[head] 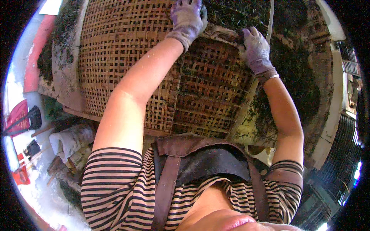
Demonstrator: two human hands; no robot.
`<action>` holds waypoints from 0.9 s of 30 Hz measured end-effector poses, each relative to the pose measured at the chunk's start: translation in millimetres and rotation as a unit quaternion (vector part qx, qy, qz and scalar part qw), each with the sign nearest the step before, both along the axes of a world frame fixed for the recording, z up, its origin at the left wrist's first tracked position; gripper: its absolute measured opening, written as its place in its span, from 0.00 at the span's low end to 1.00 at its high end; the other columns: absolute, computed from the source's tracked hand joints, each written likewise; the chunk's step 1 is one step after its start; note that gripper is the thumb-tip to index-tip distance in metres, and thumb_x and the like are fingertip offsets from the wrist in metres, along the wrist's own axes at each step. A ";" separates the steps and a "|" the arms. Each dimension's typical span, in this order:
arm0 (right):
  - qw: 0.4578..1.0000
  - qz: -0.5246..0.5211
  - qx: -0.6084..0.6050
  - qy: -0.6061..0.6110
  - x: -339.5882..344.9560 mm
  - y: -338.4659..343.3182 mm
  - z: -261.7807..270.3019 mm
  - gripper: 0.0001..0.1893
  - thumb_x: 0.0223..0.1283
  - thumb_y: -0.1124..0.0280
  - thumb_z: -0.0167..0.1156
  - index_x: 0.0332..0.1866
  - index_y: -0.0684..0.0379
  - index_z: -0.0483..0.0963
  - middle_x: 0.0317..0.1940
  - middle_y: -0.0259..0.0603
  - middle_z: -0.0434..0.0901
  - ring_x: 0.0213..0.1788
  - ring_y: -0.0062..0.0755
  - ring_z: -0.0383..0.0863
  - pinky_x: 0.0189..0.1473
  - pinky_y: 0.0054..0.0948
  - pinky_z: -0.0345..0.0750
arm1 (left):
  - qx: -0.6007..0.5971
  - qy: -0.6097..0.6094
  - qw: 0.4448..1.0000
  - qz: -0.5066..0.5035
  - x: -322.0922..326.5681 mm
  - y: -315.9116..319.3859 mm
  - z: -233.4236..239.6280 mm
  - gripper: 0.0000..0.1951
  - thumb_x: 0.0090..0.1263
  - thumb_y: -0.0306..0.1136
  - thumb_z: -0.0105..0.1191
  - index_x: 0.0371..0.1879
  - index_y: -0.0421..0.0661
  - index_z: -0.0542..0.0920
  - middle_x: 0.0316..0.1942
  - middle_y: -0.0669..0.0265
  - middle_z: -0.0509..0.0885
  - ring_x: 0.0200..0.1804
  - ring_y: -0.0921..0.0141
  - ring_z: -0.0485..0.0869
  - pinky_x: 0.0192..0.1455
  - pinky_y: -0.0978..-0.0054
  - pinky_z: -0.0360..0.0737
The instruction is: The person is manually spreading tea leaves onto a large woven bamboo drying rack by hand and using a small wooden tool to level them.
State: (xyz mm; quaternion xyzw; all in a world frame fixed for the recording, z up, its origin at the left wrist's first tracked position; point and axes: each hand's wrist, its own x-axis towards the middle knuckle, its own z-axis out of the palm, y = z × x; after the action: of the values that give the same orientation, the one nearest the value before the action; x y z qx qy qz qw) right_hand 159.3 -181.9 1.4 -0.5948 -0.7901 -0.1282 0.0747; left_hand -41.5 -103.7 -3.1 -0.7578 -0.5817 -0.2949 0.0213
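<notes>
Both hands wear grey, purple-stained gloves. At the top centre, my left hand (187,21) rests by the upper left corner of a darker woven slatted panel (212,86), its fingertips near the picture's edge. My right hand (256,50) is at that panel's upper right corner, its fingers bent; its grip is partly hidden. Dark green, leafy material (237,13) lies beyond the panel's upper rim, between the hands. To the left and partly under my left forearm spreads a larger, lighter woven lattice (115,49).
A pale frame edge (65,66) with dark bits borders the lattice on the left. More dark leafy material (297,78) lies right of my right arm, inside a pale curved rim (335,101). Cloth-like bundles (72,140) and a red bag (18,117) are at the lower left.
</notes>
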 end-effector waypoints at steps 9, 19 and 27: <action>0.989 -0.094 0.009 0.110 18.7 4.5 -41.8 0.15 0.58 0.57 0.52 0.47 0.52 0.71 0.43 0.45 0.73 0.43 0.45 0.75 0.38 0.41 0.76 | 0.082 0.009 0.996 -0.021 16.7 -7.9 7.7 0.24 0.59 0.41 0.53 0.54 0.45 0.68 0.50 0.52 0.72 0.52 0.53 0.71 0.57 0.58 0.66; 0.990 -0.087 0.100 0.057 -23.4 -39.2 -10.8 0.23 0.51 0.63 0.55 0.55 0.53 0.66 0.44 0.42 0.70 0.44 0.41 0.74 0.41 0.35 0.76 | 0.078 0.033 0.996 0.020 5.3 19.0 -38.4 0.26 0.58 0.47 0.46 0.56 0.54 0.68 0.60 0.47 0.63 0.49 0.48 0.74 0.49 0.54 0.72; 0.931 -0.235 -0.208 0.187 109.7 -216.5 8.2 0.35 0.40 0.65 0.64 0.60 0.56 0.62 0.57 0.50 0.64 0.58 0.49 0.64 0.57 0.39 0.66 | 0.149 0.154 0.977 -0.022 48.1 -11.6 20.7 0.22 0.56 0.38 0.51 0.53 0.52 0.70 0.53 0.56 0.70 0.54 0.57 0.70 0.57 0.61 0.68</action>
State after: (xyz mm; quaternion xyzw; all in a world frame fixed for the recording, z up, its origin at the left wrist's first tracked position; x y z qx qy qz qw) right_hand 269.0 -398.4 9.6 -0.7787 -0.6085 0.1386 0.0640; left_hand 6.5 -115.4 17.5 -0.7952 -0.5040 -0.2586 0.2162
